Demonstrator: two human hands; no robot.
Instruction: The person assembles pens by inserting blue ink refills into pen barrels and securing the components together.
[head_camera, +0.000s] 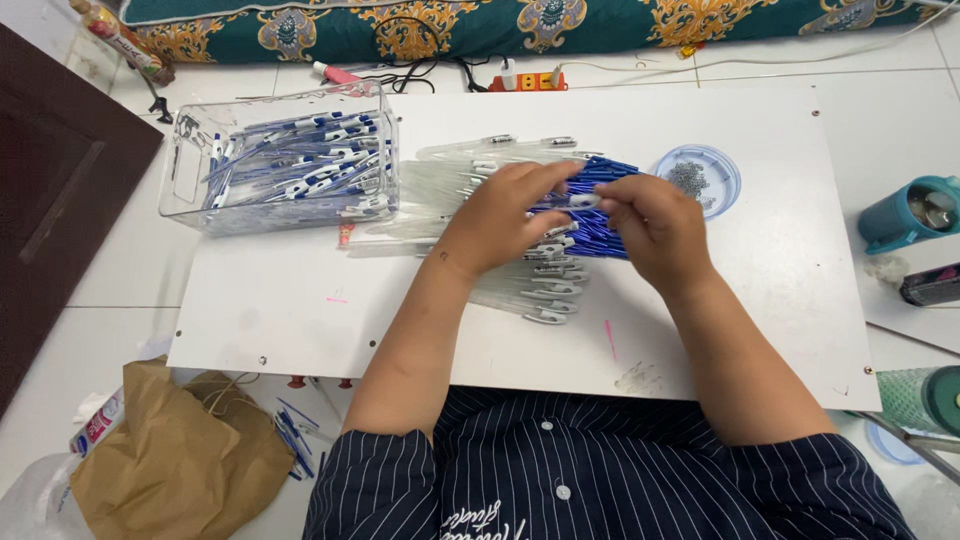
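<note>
My left hand (498, 216) and my right hand (655, 228) meet over a white board (300, 310), both pinching one pen part (583, 200) between their fingertips. Under the hands lie a row of clear pen barrels (545, 290) and a bundle of blue refills (600, 175). A clear plastic box (190, 190) at the left of the board holds several assembled blue-and-white pens (300, 170). A small round clear lid (722, 165) with tiny metal parts in it sits just right of the refills.
A brown paper bag (170, 460) and a few loose pens (298, 440) lie on the tiled floor at lower left. A teal cup (905, 215) and a green tumbler (920, 398) stand right of the board. A patterned cushion (500, 22) and a power strip (525, 80) lie beyond.
</note>
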